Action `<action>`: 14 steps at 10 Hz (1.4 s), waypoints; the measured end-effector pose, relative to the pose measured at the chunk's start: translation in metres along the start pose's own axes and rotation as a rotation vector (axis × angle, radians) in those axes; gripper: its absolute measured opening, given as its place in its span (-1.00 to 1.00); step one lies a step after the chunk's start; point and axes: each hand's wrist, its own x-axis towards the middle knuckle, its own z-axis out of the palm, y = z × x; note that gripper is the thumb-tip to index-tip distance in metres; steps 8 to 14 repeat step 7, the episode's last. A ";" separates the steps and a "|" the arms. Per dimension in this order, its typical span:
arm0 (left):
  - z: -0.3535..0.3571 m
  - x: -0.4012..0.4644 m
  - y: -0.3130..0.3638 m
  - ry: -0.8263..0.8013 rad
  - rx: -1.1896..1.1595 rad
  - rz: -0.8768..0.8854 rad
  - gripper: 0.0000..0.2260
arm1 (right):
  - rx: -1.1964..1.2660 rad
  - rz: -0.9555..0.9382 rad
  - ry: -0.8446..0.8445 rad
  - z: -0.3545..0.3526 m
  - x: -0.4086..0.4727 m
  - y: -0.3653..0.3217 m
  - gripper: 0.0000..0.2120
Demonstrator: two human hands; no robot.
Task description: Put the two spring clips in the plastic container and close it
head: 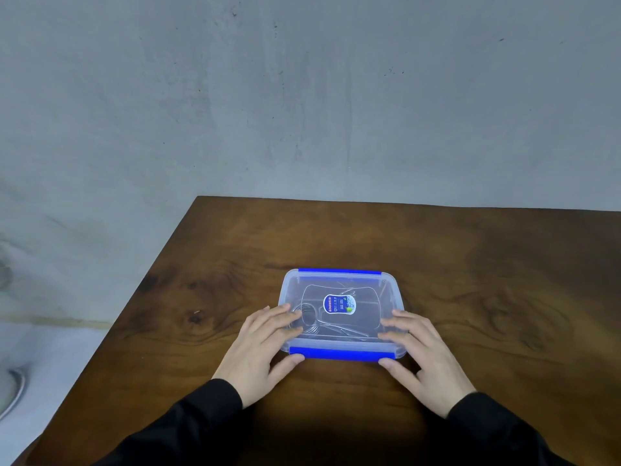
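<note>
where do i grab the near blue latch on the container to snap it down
Take the near blue latch at its two ends, from the near side. It is a long strip along the lid's front edge, so both thumbs likely press evenly. The left hand and right hand already sit there, fingers on the lid.

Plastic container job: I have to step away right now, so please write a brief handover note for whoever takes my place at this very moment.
Left hand: fingers flat on the lid's left side, thumb at the near blue latch.
Right hand: the same on the right side, thumb at the latch's other end.
Plastic container sits mid-table, lid on.
Spring clips: metal coils and arms show through the clear lid, so they seem to be inside; I cannot count both with certainty.
Done: clips in, lid placed.
Left: check that the near latch and the far blue latch are snapped down; I cannot tell from here.
</note>
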 end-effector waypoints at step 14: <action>-0.025 -0.011 0.014 0.038 -0.082 -0.047 -0.63 | 0.419 0.248 0.343 -0.026 -0.001 -0.030 -0.62</action>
